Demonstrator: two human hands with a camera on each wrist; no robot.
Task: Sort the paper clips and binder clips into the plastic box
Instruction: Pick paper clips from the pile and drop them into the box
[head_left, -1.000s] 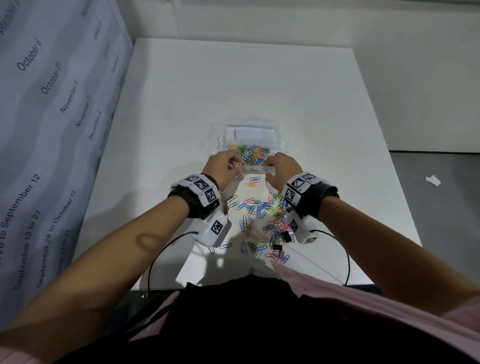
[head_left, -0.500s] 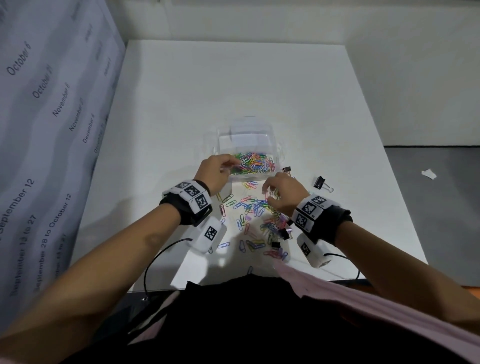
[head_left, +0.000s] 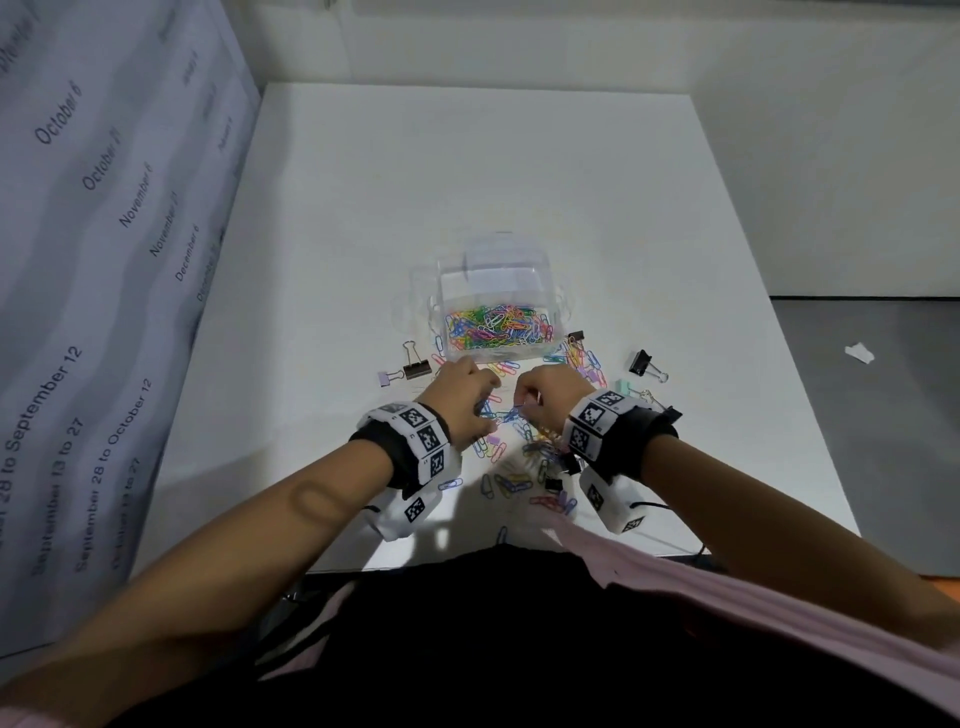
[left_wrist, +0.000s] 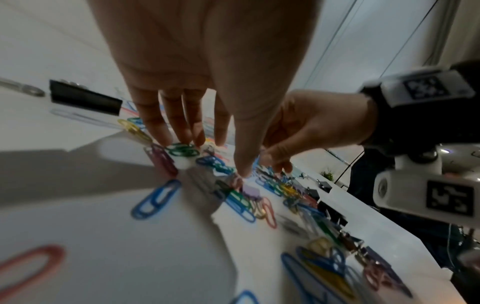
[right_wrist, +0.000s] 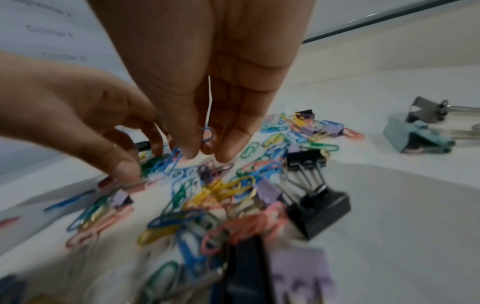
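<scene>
Head view: both hands over paper clips (head_left: 511, 452) near table's (head_left: 467, 171) front edge.

Light is soft and even from above. Arms throw grey shadows on the white desk (head_left: 467, 171). Both wrist views are blurred, most at the near clips, and wide-angle lenses bend the edges.

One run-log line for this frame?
phase: gathering | left hand: fingers down on loose paper clips | right hand: pinching blue paper clip | plastic box: paper clips inside
</scene>
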